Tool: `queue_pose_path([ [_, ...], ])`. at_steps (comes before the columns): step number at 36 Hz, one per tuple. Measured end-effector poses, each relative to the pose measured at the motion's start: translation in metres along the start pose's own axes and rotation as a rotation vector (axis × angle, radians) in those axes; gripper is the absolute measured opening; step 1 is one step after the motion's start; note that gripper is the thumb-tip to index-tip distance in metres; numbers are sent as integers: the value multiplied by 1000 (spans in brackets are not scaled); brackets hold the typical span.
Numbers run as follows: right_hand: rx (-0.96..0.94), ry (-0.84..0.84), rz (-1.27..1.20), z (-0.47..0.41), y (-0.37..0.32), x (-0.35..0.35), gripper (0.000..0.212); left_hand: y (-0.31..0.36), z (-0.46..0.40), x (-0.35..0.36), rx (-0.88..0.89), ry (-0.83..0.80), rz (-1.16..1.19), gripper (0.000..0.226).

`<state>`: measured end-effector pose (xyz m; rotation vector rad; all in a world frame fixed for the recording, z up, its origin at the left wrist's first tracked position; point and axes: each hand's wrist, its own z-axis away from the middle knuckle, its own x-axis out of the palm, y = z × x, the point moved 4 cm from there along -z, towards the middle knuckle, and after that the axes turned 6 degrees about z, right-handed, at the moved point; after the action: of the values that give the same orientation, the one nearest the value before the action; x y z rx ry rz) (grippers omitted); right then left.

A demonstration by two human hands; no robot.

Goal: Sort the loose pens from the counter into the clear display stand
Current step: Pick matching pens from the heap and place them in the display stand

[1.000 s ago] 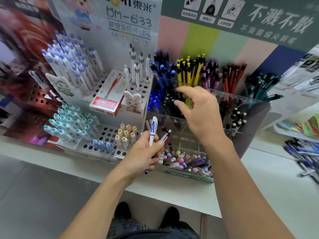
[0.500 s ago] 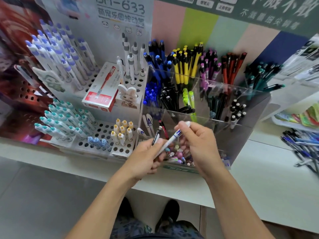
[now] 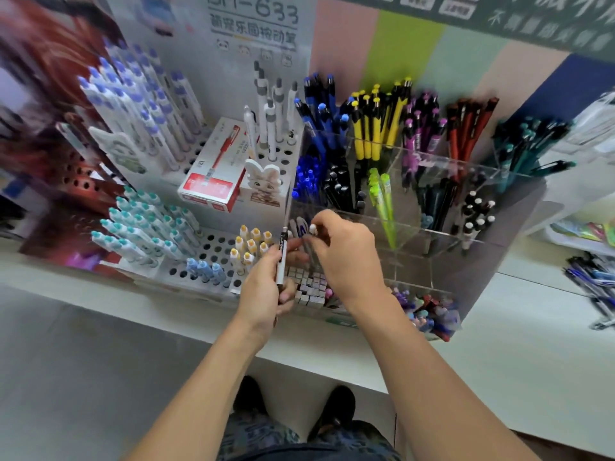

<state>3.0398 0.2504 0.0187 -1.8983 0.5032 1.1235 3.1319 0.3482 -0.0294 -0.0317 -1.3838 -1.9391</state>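
Note:
The clear display stand (image 3: 442, 232) sits on the white counter, its compartments packed with blue, black, yellow, purple, red and teal pens. My left hand (image 3: 266, 287) grips a black-and-white pen (image 3: 282, 261) upright, just left of the stand's front-left corner. My right hand (image 3: 346, 257) pinches a white pen with blue print (image 3: 307, 232) and holds it over the stand's front-left compartment, where similar white pens stand. My right fingers hide most of that pen.
A white perforated rack (image 3: 213, 247) with teal, blue and yellow capped pens stands to the left, with a red pen box (image 3: 213, 181) behind. Loose pens (image 3: 595, 287) lie on the counter (image 3: 519, 314) at far right. A low front tray (image 3: 429, 314) holds mixed small items.
My right hand took the white and blue pen from my left hand and carried it up and left over the stand's front-left compartment. My left hand keeps the black-and-white pen.

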Motion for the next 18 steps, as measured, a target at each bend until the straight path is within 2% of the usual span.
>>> queue_pose_path([
  [2, 73, -99, 20, -5, 5, 10, 10, 2, 2, 5, 20, 2, 9, 33],
  [5, 170, -216, -107, -8, 8, 15, 14, 4, 4, 9, 82, 43, -61, 30],
  [9, 239, -249, -249, 6, 14, 7, 24, 10, 6, 12, 172, 31, -144, 26],
  [11, 261, -250, -286, 15, 18, -6, 25, 16, 7, 19, 217, -27, -201, 25],
  [15, 459, -243, -819, 22, 21, -45, 24, 39, 7, 50, 399, -211, -468, 21],
  [18, 394, -159, -957, 25, 24, -75, 18, 53, 7, 84, 578, -339, -706, 21],
])
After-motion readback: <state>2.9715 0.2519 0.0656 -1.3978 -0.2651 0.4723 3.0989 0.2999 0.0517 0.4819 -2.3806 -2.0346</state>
